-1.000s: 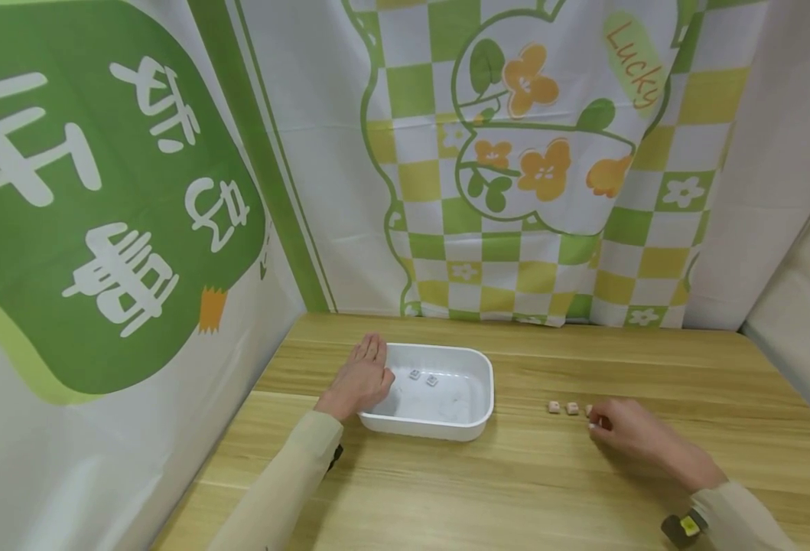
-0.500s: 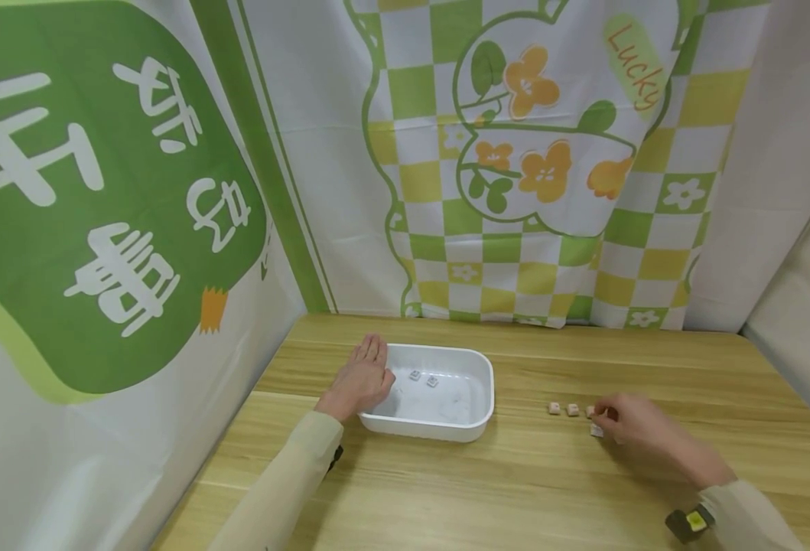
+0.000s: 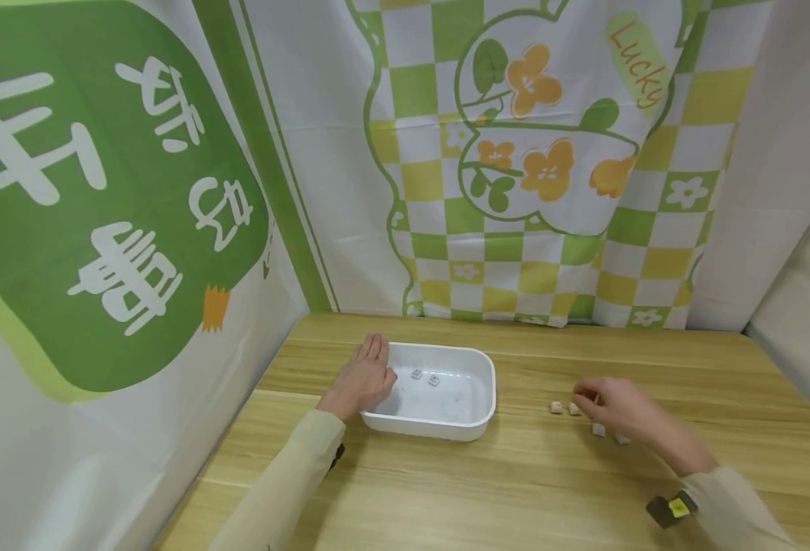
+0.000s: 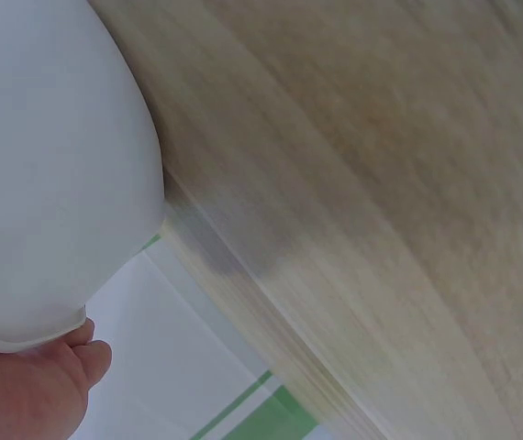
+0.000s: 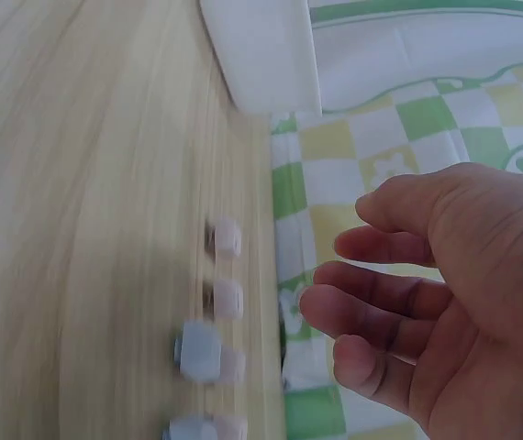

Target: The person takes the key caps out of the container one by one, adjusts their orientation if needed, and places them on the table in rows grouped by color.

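Note:
My left hand (image 3: 359, 383) lies over the left rim of a white tray (image 3: 490, 390), its fingers straight and thumb on the inner side. In the left wrist view, finger ends (image 4: 94, 359) show at the rim. Two small greyish keycap-like pieces (image 3: 434, 380) lie in the tray. My right hand (image 3: 618, 405) hovers over small blocks on the table, its fingers loosely bent and holding nothing. Pinkish blocks (image 5: 228, 298) form a row, partly hidden by the hand in the head view. Two whitish-grey blocks (image 3: 598, 430) sit nearer to me, one beside the hand's underside.
A wood-grain table (image 3: 446, 490) carries the tray and blocks. Behind it hangs a green, yellow and white checked cloth (image 3: 501, 252). At the left is a white cloth with a green printed shape (image 3: 60, 306).
My right hand has let go of a whitish block on the near side and moved left and away, over the pinkish row. My left hand has stayed on the tray.

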Demonstrator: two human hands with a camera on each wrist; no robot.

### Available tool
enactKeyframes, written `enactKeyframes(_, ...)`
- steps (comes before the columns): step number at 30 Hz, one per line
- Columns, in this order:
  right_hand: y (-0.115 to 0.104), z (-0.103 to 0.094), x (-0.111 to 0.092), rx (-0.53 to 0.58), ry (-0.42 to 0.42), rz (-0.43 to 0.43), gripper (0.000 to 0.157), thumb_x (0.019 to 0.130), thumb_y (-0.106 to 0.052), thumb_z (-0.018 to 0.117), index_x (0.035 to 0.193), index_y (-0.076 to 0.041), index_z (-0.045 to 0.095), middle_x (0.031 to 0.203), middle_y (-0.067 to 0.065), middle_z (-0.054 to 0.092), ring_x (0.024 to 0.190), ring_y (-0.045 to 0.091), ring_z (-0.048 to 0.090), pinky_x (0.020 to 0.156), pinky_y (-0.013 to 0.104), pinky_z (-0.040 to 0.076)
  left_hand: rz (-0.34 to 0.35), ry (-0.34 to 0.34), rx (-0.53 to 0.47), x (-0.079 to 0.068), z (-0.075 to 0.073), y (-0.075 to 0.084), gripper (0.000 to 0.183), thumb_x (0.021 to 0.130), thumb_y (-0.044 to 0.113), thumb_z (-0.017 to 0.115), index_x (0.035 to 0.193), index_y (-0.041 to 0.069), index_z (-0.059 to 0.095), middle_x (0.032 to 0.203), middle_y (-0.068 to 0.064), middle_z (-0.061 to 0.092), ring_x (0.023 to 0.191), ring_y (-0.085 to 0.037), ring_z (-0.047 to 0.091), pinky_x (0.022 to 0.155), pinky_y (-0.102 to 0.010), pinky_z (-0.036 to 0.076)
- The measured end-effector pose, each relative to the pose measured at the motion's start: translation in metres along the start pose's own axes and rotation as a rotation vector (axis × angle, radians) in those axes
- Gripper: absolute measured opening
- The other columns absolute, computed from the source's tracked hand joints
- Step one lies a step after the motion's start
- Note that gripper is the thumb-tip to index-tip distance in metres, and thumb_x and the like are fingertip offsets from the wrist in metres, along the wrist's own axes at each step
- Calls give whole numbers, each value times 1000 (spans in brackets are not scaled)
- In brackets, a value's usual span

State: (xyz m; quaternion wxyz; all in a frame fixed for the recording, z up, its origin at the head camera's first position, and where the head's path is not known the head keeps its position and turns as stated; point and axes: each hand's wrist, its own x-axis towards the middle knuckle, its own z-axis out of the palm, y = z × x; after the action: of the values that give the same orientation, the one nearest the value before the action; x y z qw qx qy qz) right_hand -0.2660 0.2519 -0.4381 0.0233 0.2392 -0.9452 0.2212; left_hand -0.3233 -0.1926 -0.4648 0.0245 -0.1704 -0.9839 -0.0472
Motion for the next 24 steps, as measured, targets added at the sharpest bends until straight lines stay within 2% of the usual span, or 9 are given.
enactKeyframes(14, -31, 14, 27, 69, 18, -69, 29, 95, -17, 61, 122, -5, 62, 81, -4, 67, 61, -2, 55, 51, 20, 45, 8, 4, 11, 1, -2, 1, 63, 101, 28, 30, 152, -9, 21, 162, -25, 13, 152, -38, 12, 125, -48, 15)
enactKeyframes(19, -45, 20, 41, 92, 7, -82, 29, 94, -18, 63, 122, -9, 63, 83, -3, 66, 65, 2, 56, 55, 21, 47, 3, 3, 6, 1, -2, 1, 64, 101, 28, 30, 152, -9, 21, 162, -25, 13, 152, -38, 12, 125, -48, 15)
enactKeyframes(24, -60, 29, 54, 112, 2, -135, 27, 93, -16, 64, 119, -7, 64, 81, -3, 66, 65, 4, 55, 56, 21, 47, 1, -2, -1, 1, -2, 1, 64, 101, 28, 30, 152, -9, 20, 162, -25, 13, 152, -38, 11, 125, -48, 14)
